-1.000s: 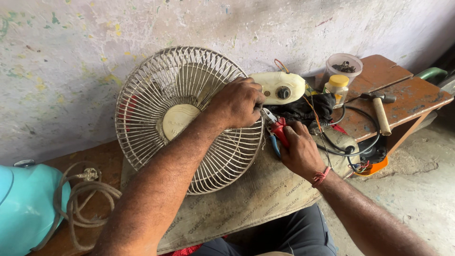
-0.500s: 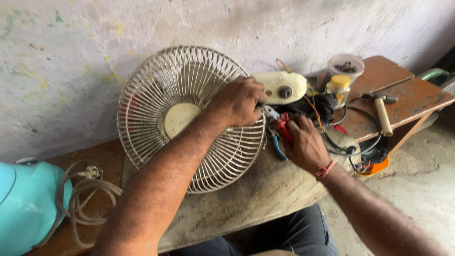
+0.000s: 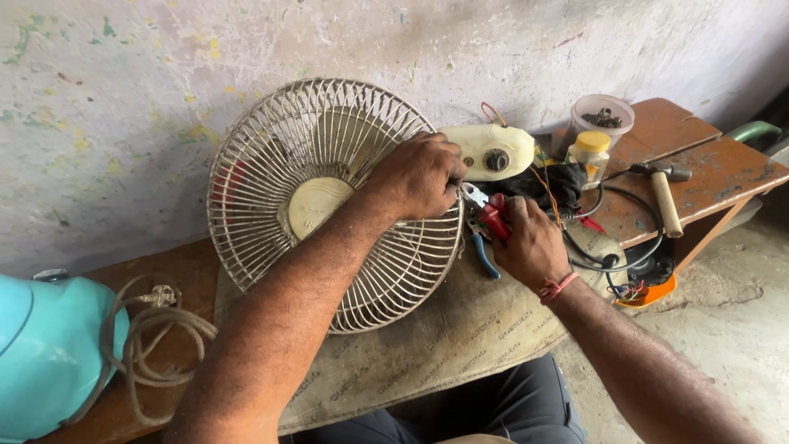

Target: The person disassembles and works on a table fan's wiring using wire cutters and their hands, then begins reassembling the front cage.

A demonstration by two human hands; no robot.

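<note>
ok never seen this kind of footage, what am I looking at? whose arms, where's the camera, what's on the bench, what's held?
The single view comes from a camera worn on a person's head, looking down at their own bare arms. The left hand presses on the rim of a cream wire fan guard lying on a sack-covered bench. The right hand grips pliers with red and blue handles, nose at the guard's edge. Nearby lie the cream fan housing, a hammer, a yellow-capped bottle, a clear tub, black cables and a coiled cord.
</note>
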